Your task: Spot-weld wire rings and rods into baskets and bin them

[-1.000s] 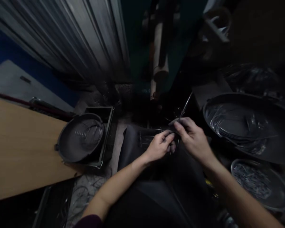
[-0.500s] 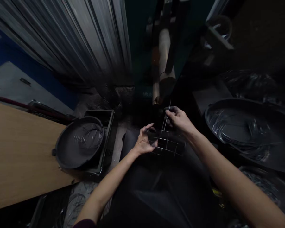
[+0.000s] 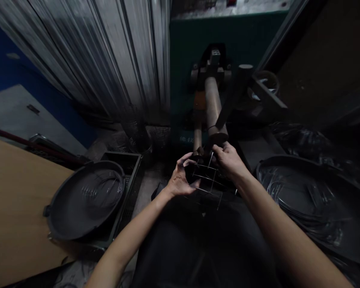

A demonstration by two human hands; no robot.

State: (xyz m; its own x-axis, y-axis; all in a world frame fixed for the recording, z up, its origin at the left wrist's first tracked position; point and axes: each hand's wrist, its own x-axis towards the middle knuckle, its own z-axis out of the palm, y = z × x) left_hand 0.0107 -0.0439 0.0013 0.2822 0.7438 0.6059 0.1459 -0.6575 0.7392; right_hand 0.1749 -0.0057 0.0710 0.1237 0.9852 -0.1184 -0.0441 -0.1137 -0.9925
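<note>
My left hand [image 3: 179,179] curves round the left side of a wire frame [image 3: 211,180], thumb below and fingers above. The frame is made of thin curved wires with short cross wires. My right hand [image 3: 229,160] is closed in a pinch on a thin straight wire [image 3: 210,159] at the far side of the frame. Both hands are just below the ends of a thick upper rod [image 3: 213,102] and a thinner lower rod [image 3: 198,134] on a green machine [image 3: 183,80]. Shadow hides where the frame meets the rods.
A round dark basin [image 3: 66,216] with wire rings stands on a crate [image 3: 135,172] at left. At right is a larger basin [image 3: 291,158] with wire coils. A wooden board [image 3: 18,200] borders the left; corrugated metal sheeting [image 3: 132,52] stands behind.
The view has tilted up, showing more of the green machine. Both hands and the wire frame are now closer to the rod ends. My right hand has come lower relative to the rods.
</note>
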